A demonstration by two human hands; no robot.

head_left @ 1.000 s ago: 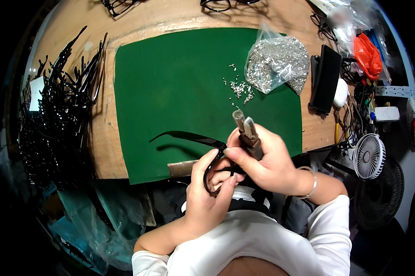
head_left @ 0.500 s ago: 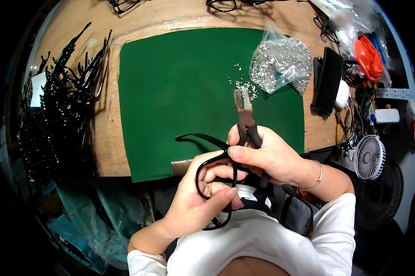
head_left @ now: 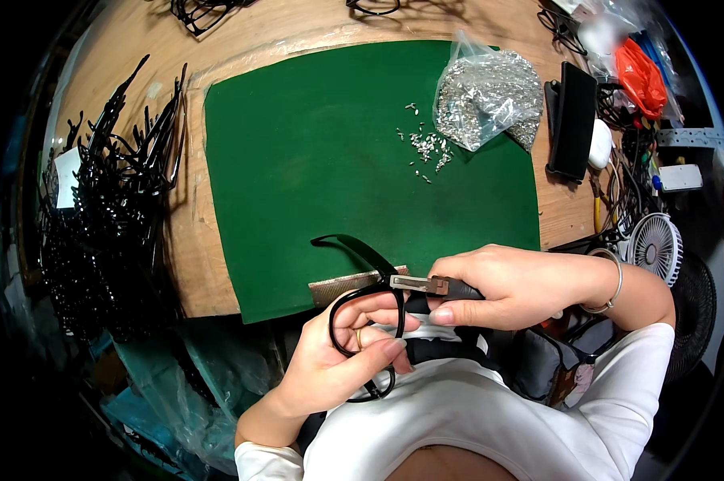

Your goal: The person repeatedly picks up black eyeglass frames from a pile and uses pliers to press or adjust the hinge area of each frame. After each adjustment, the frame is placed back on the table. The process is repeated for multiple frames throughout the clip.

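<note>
Both hands work just off the bench's near edge, over the lap. Left hand [head_left: 338, 361] has its fingers curled shut round a black eyeglass frame [head_left: 362, 337], thumb across the lens rim; one temple arm arcs up onto the green mat [head_left: 298, 160]. Right hand [head_left: 514, 284] grips pliers [head_left: 426, 284] w/ fingers wrapped closed on the handles; nose meets the frame at the hinge area. Cannot tell if the plier tips are fully closed.

Judgement: keep frame steady w/ left, pliers square to hinge, squeeze gently; a slip could mar the rim.

Small metal bits [head_left: 426, 148] lie toward mat's far right corner, beside a clear bag of metal parts [head_left: 486, 100]. Pile of black frames [head_left: 113, 200] at bench's left edge.
</note>
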